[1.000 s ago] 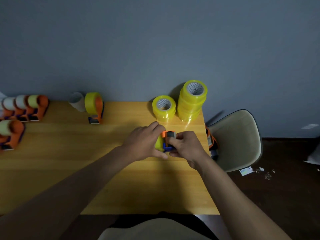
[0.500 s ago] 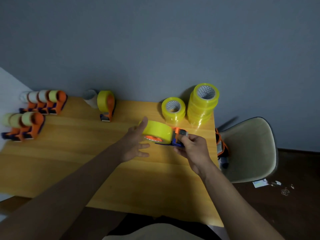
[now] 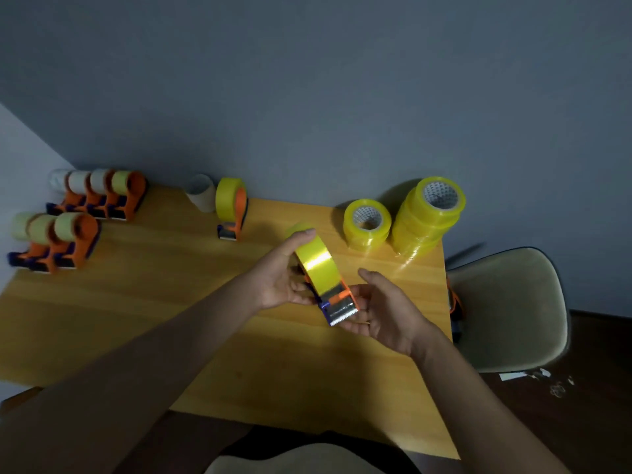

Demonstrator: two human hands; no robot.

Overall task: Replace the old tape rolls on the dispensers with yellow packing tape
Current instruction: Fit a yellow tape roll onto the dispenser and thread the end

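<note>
Wooden counter (image 3: 143, 323) beneath my hands. Glossy yellow tape roll (image 3: 316, 265) sits mounted on an orange-and-blue dispenser (image 3: 337, 304) with serrated metal blade, raised above the counter. My left hand (image 3: 285, 273) grips the roll; my right hand (image 3: 386, 309), fingers relaxed, cradles the blade end.

We see a plain blue-grey wall (image 3: 307, 97) filling the upper part of the view, meeting a paler wall (image 3: 20, 148) at the far left corner. A warm yellow wooden table (image 3: 154, 302) stands against it, lit dimly, with soft shine on its top. At its right end sits a beige shell chair (image 3: 513, 302) on a dark brown floor (image 3: 598, 422), where small white paper scraps (image 3: 523, 375) lie.
</note>
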